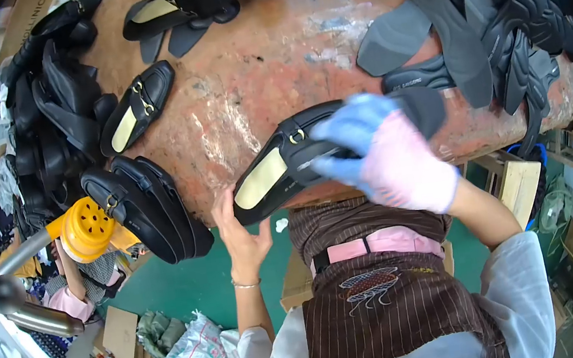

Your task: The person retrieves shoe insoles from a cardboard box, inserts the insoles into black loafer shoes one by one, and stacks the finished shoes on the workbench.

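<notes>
My bare left hand (241, 230) grips the heel end of a black loafer (276, 153) with a gold buckle and a pale cream lining. The loafer is tilted over the table's near edge, its toe pointing up and right. My right hand (392, 154), in a pink and blue glove, is over the front of the loafer, somewhat smeared by motion. Its fingers are bent around a black insole (423, 109), whose rounded end sticks out to the right behind the hand. The glove hides the insole's middle and part of the loafer's toe.
Loose insoles (452, 34) are heaped at the table's right. Another buckled loafer (140, 108) lies left on the worn reddish table (215, 80). Black shoes (149, 208) stand together at the left edge, near a yellow nozzle (87, 229) on a metal arm. More shoes line the back.
</notes>
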### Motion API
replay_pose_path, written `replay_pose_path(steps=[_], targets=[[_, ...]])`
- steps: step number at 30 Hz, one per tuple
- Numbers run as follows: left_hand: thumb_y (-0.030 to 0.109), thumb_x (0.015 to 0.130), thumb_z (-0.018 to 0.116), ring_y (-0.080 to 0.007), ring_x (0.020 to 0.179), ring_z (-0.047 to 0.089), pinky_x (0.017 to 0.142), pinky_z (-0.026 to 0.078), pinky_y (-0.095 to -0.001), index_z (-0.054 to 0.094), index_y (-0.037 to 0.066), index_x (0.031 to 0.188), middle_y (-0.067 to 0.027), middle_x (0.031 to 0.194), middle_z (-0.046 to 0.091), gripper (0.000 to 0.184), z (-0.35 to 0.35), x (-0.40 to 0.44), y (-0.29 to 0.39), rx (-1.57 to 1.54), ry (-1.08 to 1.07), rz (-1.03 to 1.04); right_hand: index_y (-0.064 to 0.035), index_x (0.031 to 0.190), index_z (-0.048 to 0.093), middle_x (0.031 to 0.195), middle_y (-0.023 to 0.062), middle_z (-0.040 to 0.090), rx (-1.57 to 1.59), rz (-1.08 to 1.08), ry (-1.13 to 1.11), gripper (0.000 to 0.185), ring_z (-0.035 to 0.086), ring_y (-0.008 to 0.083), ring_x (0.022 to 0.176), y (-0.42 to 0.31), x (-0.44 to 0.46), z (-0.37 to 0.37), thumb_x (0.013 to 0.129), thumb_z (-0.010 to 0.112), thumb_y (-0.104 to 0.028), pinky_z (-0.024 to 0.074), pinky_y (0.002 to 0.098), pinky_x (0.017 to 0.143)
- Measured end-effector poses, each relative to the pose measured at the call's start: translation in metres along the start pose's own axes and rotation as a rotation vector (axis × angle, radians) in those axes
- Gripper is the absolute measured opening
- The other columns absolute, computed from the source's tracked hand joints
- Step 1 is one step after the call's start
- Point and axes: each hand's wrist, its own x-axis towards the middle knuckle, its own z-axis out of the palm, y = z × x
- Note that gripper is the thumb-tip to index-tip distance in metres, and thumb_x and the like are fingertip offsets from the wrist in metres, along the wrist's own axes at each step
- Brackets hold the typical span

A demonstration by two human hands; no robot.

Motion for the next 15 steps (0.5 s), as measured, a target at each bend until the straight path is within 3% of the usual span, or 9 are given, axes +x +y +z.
replay_pose_path(steps=[2, 3, 6, 10, 13, 15], targets=[[0.014, 0.066, 0.089, -0.0359, 0.125, 0.051, 0.106, 0.039, -0.0468, 0.022, 0.004, 0.15, -0.0221, 0.136, 0.047, 0.108, 0.019, 0.001, 0.001, -0.045, 0.157, 0.018, -0.0145, 0.098, 0.075, 0.119, 0.0065, 0.063, 0.052, -0.066, -0.156, 0.023, 0.058, 0.0298, 0.106, -0.007, 0.012, 0.041, 0.081, 0.065, -0.027, 0.0454, 0.0453, 0.095], [0.014, 0.066, 0.089, -0.0359, 0.125, 0.051, 0.106, 0.039, -0.0468, 0.022, 0.004, 0.15, -0.0221, 0.136, 0.047, 0.108, 0.023, 0.001, 0.0, -0.044, 0.148, 0.008, -0.0145, 0.098, 0.075, 0.119, 0.0065, 0.063, 0.062, -0.061, -0.163, 0.023, 0.058, 0.0298, 0.106, -0.011, 0.02, 0.057, 0.081, 0.065, -0.027, 0.0454, 0.0453, 0.095], [0.024, 0.062, 0.095, -0.0369, 0.125, 0.051, 0.106, 0.04, -0.0483, -0.012, 0.011, 0.155, -0.0229, 0.136, 0.045, 0.142, 0.032, 0.006, -0.004, -0.136, 0.255, 0.077, -0.0132, 0.096, 0.074, 0.12, 0.0068, 0.063, 0.22, -0.08, -0.261, 0.023, 0.058, 0.0299, 0.109, -0.02, 0.038, 0.091, 0.082, 0.063, -0.027, 0.0458, 0.0431, 0.097], [0.029, 0.06, 0.096, -0.0369, 0.126, 0.049, 0.107, 0.039, -0.0475, -0.023, 0.013, 0.152, -0.0218, 0.136, 0.045, 0.152, 0.038, 0.006, -0.003, -0.174, 0.291, 0.022, -0.0086, 0.102, 0.072, 0.119, 0.0097, 0.063, 0.309, 0.036, -0.332, 0.027, 0.058, 0.0309, 0.109, -0.033, 0.048, 0.109, 0.085, 0.061, -0.026, 0.0465, 0.0421, 0.097], [0.031, 0.059, 0.096, -0.037, 0.126, 0.05, 0.107, 0.039, -0.0478, -0.025, 0.014, 0.152, -0.0219, 0.136, 0.045, 0.154, 0.039, 0.006, -0.008, -0.193, 0.296, 0.016, -0.0037, 0.113, 0.067, 0.119, 0.0134, 0.062, 0.501, 0.263, -0.359, 0.033, 0.058, 0.033, 0.109, -0.04, 0.054, 0.117, 0.086, 0.06, -0.022, 0.0471, 0.0438, 0.097], [0.032, 0.059, 0.096, -0.0371, 0.125, 0.05, 0.107, 0.039, -0.0479, -0.026, 0.014, 0.151, -0.0219, 0.136, 0.044, 0.155, 0.039, 0.005, -0.012, -0.208, 0.303, 0.011, -0.0033, 0.115, 0.065, 0.119, 0.0144, 0.062, 0.454, 0.224, -0.379, 0.034, 0.058, 0.0333, 0.109, -0.039, 0.054, 0.121, 0.086, 0.059, -0.021, 0.0472, 0.0441, 0.097]])
